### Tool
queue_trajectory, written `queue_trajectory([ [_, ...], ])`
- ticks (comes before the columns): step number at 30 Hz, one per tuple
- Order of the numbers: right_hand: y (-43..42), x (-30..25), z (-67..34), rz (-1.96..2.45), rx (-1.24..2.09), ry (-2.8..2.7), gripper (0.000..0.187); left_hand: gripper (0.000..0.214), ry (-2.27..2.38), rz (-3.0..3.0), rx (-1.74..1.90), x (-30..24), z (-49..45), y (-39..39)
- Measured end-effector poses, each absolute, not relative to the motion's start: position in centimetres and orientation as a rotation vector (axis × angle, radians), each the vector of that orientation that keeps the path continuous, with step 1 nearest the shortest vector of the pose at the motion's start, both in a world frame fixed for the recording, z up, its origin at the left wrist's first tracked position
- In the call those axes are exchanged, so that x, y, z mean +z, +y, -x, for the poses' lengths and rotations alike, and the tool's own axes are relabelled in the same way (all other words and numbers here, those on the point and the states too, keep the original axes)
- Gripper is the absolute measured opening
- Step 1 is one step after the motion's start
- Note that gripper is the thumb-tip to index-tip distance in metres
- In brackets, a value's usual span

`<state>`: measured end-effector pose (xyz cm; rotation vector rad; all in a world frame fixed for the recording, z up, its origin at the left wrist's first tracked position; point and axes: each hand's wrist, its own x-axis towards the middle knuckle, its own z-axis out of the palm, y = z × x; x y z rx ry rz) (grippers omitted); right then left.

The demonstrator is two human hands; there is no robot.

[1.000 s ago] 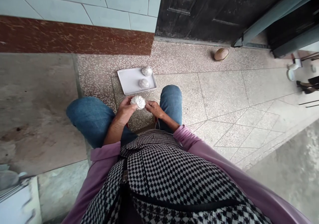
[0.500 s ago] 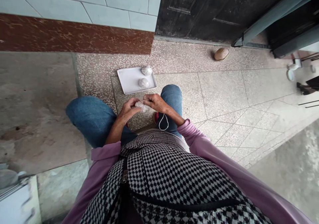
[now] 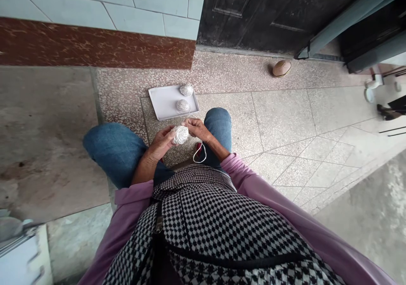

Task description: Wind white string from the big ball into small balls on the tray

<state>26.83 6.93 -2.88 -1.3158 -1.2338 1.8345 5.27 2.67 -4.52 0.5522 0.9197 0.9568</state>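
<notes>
My left hand (image 3: pixel 160 143) grips a white ball of thread (image 3: pixel 181 134) between my knees. My right hand (image 3: pixel 198 128) pinches the thread's loose strand beside the ball, and a loop of strand (image 3: pixel 199 153) hangs below that wrist. Just beyond my hands a white tray (image 3: pixel 165 103) lies on the floor with two more thread balls, one (image 3: pixel 186 90) at its far corner and one (image 3: pixel 183 105) nearer me.
A dark door (image 3: pixel 269 10) stands ahead, with a small brown oval object (image 3: pixel 281 68) on the floor at its foot. A tiled wall (image 3: pixel 95 6) runs at the left. A white cabinet (image 3: pixel 22 259) is at the lower left, footwear and sticks (image 3: pixel 388 109) at the right edge.
My right hand swept over the ball and came back to its right side. The ball turned in my left hand, and a loop of strand now hangs under the right wrist.
</notes>
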Motion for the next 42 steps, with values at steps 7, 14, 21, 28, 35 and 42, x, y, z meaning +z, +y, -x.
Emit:
queue_trajectory([
  [7, 5.5, -3.4, -26.6, 1.229, 1.935, -1.128, 0.065, 0.066, 0.944, -0.453, 1.045, -3.6, -5.0, 3.0],
  [14, 4.7, -1.7, -28.9, 1.196, 1.992, -1.119, 0.071, 0.053, 1.021, -0.321, 1.282, -2.2, -3.2, 4.3],
  [21, 4.9, -1.2, -30.5, 1.225, 1.912, -1.063, 0.075, 0.083, 0.883, -0.36, 1.389, 0.6, -0.4, 4.6],
  [28, 6.4, -0.5, -30.5, 1.14, 1.838, -1.027, 0.076, 0.105, 0.837, -0.211, 1.819, 3.6, 2.4, 5.4],
  [35, 9.3, 3.4, -35.3, 1.207, 1.521, -0.82, 0.031, 0.062, 1.096, -0.303, 2.033, 8.0, 6.9, 2.6],
  [42, 12.4, 5.0, -41.8, 1.391, 1.251, -0.806, 0.039, 0.05, 1.373, -0.403, 1.934, 8.0, 9.3, 1.1],
])
